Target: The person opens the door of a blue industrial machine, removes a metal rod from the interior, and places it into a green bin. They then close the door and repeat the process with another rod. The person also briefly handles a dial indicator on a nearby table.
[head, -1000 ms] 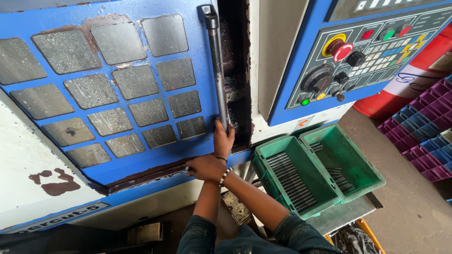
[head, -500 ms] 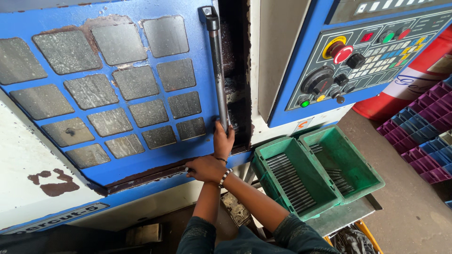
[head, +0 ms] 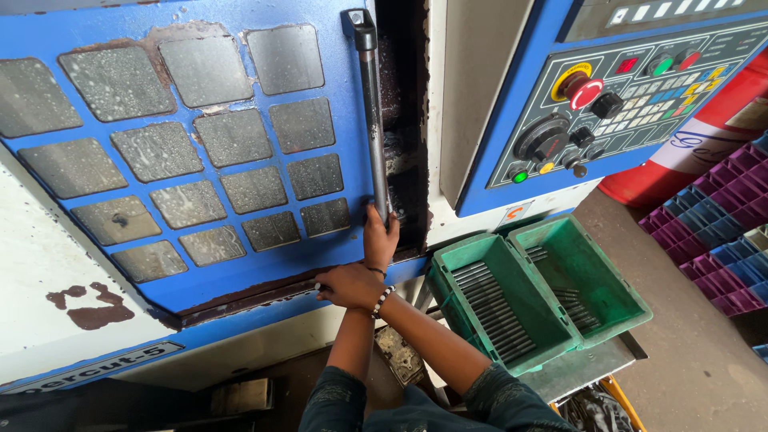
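Gripping the door handle [head: 373, 120] at its lower end, left hand [head: 380, 234] was closed around the bar. Right hand [head: 350, 286], below the handle, held a slim rod, fingers shut. Steady, even sliding pull seemed best.

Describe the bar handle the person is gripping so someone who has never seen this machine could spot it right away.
Start at the big blue sliding door with the grid of cloudy window panes. Along its right edge, beside the dark opening, runs a long metal bar handle, upright and slightly tilted. It is the only slim grey rod on the door, and one of the hands grips its lower end.
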